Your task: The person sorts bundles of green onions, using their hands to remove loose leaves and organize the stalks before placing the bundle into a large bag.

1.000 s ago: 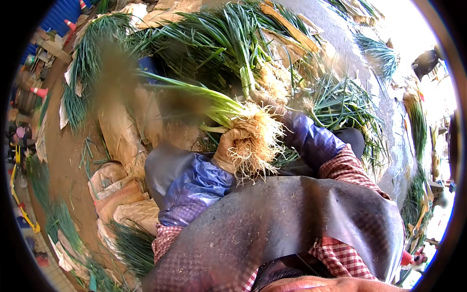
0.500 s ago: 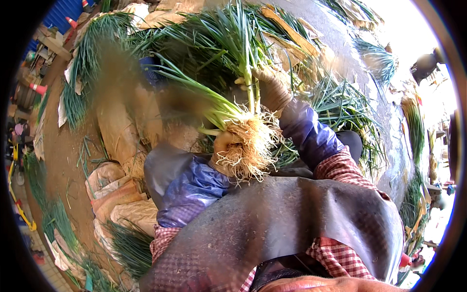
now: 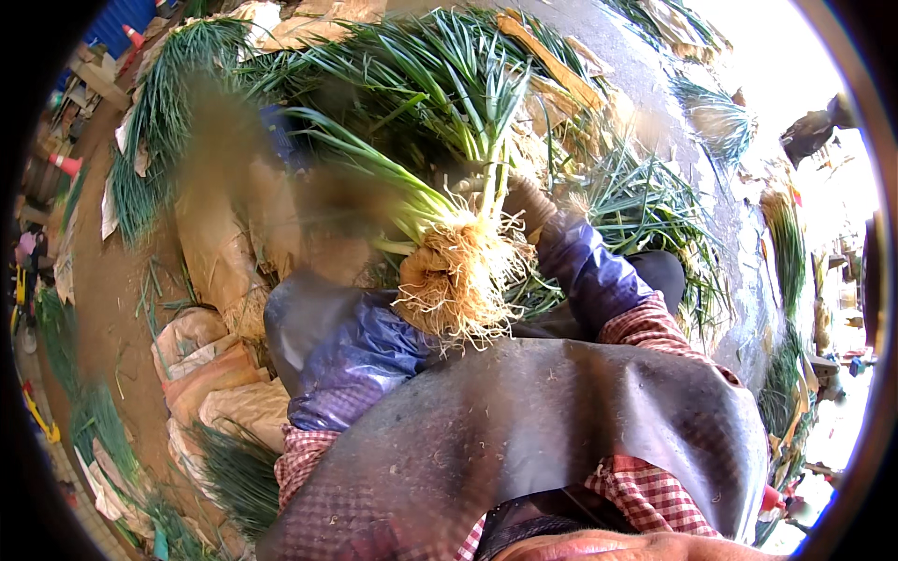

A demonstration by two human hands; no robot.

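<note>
My left hand (image 3: 421, 273) is closed round a bunch of green onions (image 3: 465, 266), partly covered by its tangle of pale roots. The white stems and green leaves of the bunch point up and left. On the right, my gloved right hand (image 3: 526, 204) grips upright green onion stalks (image 3: 492, 159) whose lower ends meet the roots of the bunch. Some of its fingers are hidden behind the stems. Beyond both hands lies a large heap of green onions (image 3: 393, 70).
Loose green onions (image 3: 636, 201) lie beside my right forearm. Folded tan sacks (image 3: 224, 374) and another green bundle (image 3: 238, 477) are at my left. A dark apron (image 3: 543, 421) covers my lap. Traffic cones (image 3: 65, 165) stand far left. Dark smudges blur part of the view.
My right hand has come down a little, lowering the upright stalks against the root mass. The bunch in my left hand has shifted slightly left. The whole view has moved slightly.
</note>
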